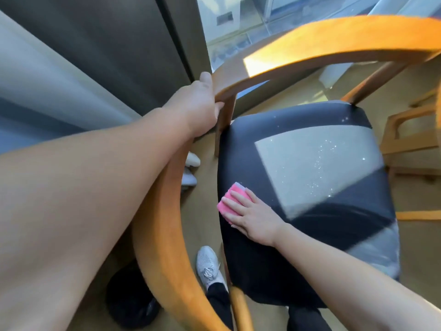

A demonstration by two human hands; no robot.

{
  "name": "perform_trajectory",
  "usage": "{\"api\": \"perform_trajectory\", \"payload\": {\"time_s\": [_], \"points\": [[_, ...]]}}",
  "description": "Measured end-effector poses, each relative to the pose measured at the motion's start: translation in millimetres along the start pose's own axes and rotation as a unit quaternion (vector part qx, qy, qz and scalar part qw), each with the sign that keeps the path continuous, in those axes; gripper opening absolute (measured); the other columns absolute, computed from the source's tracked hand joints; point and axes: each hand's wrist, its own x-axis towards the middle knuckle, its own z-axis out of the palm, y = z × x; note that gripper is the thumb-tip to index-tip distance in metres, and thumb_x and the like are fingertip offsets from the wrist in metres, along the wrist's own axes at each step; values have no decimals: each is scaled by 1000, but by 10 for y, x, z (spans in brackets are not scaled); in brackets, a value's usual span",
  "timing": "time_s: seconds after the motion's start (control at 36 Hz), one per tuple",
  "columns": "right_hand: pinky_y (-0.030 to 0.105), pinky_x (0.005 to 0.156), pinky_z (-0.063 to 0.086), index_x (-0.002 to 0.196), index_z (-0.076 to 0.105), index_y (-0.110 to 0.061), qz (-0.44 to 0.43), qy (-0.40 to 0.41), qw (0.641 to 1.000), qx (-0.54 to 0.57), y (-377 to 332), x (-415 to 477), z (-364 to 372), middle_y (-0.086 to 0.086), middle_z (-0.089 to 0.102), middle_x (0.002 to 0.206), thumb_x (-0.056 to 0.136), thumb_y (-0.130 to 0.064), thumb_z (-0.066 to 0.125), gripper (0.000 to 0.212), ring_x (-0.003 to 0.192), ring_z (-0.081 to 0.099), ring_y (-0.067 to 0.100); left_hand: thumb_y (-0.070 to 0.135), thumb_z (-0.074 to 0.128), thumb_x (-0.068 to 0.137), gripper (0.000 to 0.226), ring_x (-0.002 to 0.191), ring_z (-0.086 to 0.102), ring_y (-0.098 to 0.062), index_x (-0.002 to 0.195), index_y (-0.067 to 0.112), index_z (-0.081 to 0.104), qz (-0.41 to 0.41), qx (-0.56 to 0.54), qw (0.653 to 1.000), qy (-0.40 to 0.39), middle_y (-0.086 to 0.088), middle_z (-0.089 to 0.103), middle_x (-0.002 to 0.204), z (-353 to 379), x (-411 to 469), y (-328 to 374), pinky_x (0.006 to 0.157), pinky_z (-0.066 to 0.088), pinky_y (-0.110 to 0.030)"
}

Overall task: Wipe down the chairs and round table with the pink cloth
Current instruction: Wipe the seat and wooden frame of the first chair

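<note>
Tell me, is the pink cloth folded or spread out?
Folded. The cloth is a small thick pad under the right hand on the seat, with layered edges showing at its top corner.

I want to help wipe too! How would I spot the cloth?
Find the wooden chair with the dark seat. At the seat's left edge, the right hand presses flat on the cloth. It is the only bright pink thing there.

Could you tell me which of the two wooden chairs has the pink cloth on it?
The near chair with the dark seat: the right hand presses the pink cloth on it, the left hand grips its rail. The other chair stands apart.
</note>
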Motion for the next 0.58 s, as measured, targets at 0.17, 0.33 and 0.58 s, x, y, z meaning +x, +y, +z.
{"api": "perform_trajectory", "payload": {"time_s": [0.17, 0.33, 0.58], "points": [[50, 114, 21, 131, 62, -22, -29, 15, 999, 15, 123, 63, 50, 7, 54, 141, 101, -33, 39, 40, 133, 47, 34, 36, 45, 97, 33, 77, 50, -29, 114, 9, 35, 0, -11, 1000, 5, -7, 48, 90, -34, 5, 1, 65, 41, -37], [37, 115, 16, 118, 71, -22, -59, 41, 997, 16, 317, 258, -136, 4, 64, 128, 98, -32, 39, 39, 122, 57, 30, 35, 44, 98, 34, 78, 52, -30, 116, 8, 35, -3, -4, 1000, 3, -8, 49, 92, -17, -1, 5, 66, 44, -39], [39, 114, 21, 127, 65, -19, 14, 48, 998, 25, 754, 839, -302, 4, 64, 128, 100, -37, 38, 42, 125, 53, 29, 36, 46, 97, 37, 77, 53, -28, 121, 10, 34, -3, 6, 1000, 16, -7, 48, 93, -15, 6, 14, 66, 46, -38]]}}
